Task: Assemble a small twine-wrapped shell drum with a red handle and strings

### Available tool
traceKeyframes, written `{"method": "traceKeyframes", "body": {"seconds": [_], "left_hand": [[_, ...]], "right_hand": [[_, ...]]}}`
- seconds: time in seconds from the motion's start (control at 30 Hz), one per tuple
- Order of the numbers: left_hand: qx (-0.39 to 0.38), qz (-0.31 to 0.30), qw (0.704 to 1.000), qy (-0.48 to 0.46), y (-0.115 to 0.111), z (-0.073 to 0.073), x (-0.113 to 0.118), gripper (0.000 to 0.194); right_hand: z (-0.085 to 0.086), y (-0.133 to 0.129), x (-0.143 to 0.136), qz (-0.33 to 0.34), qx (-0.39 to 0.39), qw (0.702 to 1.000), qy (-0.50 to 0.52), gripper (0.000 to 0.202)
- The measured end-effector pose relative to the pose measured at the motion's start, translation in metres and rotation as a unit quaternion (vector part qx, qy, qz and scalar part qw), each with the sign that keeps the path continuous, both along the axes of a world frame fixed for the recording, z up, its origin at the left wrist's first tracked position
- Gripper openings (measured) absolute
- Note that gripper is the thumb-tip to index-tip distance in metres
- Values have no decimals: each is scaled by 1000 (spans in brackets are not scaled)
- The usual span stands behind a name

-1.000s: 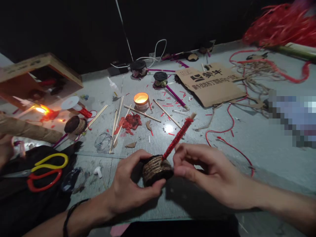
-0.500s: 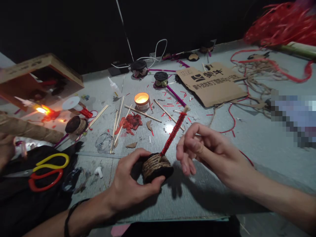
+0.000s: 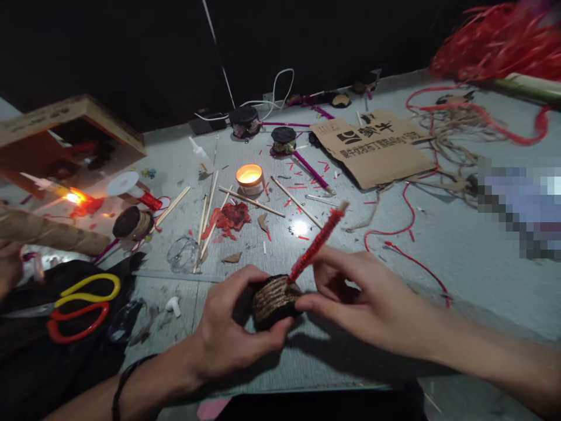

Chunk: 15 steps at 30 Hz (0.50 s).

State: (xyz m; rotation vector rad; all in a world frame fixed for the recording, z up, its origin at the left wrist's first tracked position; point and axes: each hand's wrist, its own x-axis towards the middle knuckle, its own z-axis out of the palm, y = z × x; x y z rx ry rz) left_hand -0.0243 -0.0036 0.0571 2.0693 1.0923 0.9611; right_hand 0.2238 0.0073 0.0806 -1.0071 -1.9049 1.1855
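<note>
Near the front edge of the grey table, my left hand (image 3: 236, 327) grips a small black drum (image 3: 272, 304) wound with brown twine, fingers behind it and thumb in front. A stick wrapped in red cord (image 3: 316, 245) sticks up from the drum, tilted to the right, its pale tip bare. My right hand (image 3: 350, 292) is at the drum's right side, with the thumb at its edge and the curled fingers beside the stick. What those fingers pinch, if anything, is hidden.
A lit candle (image 3: 250, 179), wooden sticks and red wax (image 3: 234, 216) lie ahead. Scissors (image 3: 83, 304) rest at the left, near another person's hand (image 3: 9, 269) and a flame (image 3: 75, 197). Flattened cardboard (image 3: 372, 152), red cord and twine lie at the right.
My right hand has moved left and down onto the drum's right side. The red-wrapped stick leans further right. My left hand still holds the drum.
</note>
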Motion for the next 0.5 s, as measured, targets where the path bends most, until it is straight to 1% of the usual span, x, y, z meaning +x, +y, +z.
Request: {"method": "traceKeyframes", "body": {"seconds": [0.07, 0.1, 0.17, 0.33, 0.4, 0.47, 0.5], "left_hand": [[32, -23, 999, 4, -2, -1, -1, 39], [47, -34, 998, 8, -3, -2, -1, 41], [70, -47, 996, 17, -2, -2, -1, 42], [145, -22, 987, 68, 4, 2, -4, 38], [179, -18, 980, 88, 6, 4, -6, 39], [189, -20, 975, 112, 6, 5, -9, 40], [187, -20, 974, 125, 6, 5, -10, 41]], "right_hand": [[-1, 0, 0, 22, 95, 994, -43, 15], [-2, -1, 0, 36, 126, 990, -54, 17], [-1, -2, -1, 60, 146, 985, -70, 22], [3, -7, 1, 79, 99, 988, -87, 36], [7, -8, 4, 102, 89, 987, -91, 40], [12, -9, 7, 127, 70, 986, -76, 35], [15, -9, 8, 114, 48, 991, -48, 29]]}}
